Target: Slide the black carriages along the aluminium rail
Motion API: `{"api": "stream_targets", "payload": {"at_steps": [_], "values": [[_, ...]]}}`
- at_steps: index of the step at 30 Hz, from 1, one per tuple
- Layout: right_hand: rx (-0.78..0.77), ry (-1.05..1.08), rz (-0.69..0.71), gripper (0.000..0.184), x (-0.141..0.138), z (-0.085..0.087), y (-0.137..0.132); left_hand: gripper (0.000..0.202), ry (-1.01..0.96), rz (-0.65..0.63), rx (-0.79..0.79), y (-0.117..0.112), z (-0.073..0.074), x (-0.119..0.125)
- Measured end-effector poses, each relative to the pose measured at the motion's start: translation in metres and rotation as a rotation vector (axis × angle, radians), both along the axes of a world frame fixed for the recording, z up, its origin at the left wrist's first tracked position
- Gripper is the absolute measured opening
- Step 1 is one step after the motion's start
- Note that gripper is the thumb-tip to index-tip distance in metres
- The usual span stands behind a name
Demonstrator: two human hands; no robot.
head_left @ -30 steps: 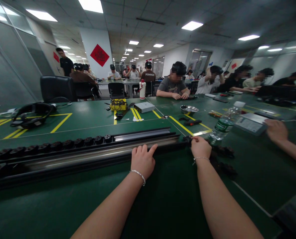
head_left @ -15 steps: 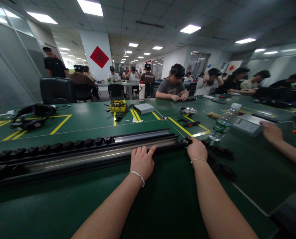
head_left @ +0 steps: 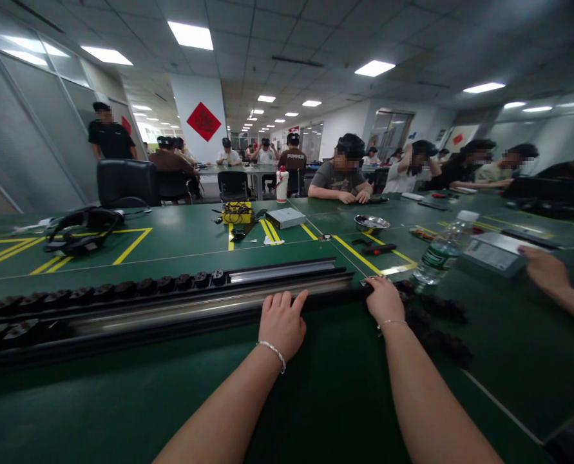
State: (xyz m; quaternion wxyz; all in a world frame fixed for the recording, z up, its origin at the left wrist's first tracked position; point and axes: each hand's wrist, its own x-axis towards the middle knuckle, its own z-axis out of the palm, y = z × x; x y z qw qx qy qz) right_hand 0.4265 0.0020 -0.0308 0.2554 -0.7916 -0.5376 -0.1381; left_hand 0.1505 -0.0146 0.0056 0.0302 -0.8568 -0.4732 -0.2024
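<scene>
A long black rail (head_left: 209,308) with a shiny metal channel runs across the table in front of me. My left hand (head_left: 283,322) lies over its near edge, four fingers bent over the side and the thumb stretched to the right. At the rail's right end, my right hand (head_left: 384,301) has its fingers closed around a small dark part, mostly hidden by the hand. Behind lies a second rail (head_left: 281,269), with a row of black round pieces (head_left: 146,285) along its left part. More round pieces (head_left: 23,332) sit in the near rail's left end.
Right of my right hand stand a water bottle (head_left: 441,251) and dark chain-like parts (head_left: 441,309). A co-worker's hand (head_left: 547,270) touches a grey metal box (head_left: 494,253). Farther back are a metal bowl (head_left: 371,223), a screwdriver-like tool (head_left: 381,249), a yellow box (head_left: 237,212) and a headset (head_left: 84,232).
The view has turned slightly left and tilted up, so everything sits a little lower and farther right. Both my hands stay at about the same places on the rail.
</scene>
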Motion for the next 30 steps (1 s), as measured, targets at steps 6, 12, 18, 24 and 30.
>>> {"api": "stream_targets", "payload": {"at_steps": [6,12,18,24,30], "values": [[0.036,0.017,-0.062,0.049,-0.003,-0.005,0.001,0.053,-0.081,0.03,0.093,-0.004,0.0,-0.005],[0.123,0.035,-0.096,0.053,-0.005,0.005,-0.002,0.05,-0.08,0.22,0.206,0.007,0.014,-0.07],[0.414,-0.091,0.001,0.06,-0.048,0.025,-0.001,0.044,-0.151,0.776,0.285,0.021,0.01,-0.212],[0.343,-0.323,0.34,0.057,-0.137,0.034,-0.006,0.05,-0.316,1.068,0.358,0.024,0.001,-0.29],[0.358,-0.237,0.485,0.059,-0.23,0.038,0.006,0.048,-0.411,1.186,0.223,0.026,-0.007,-0.3]]}}
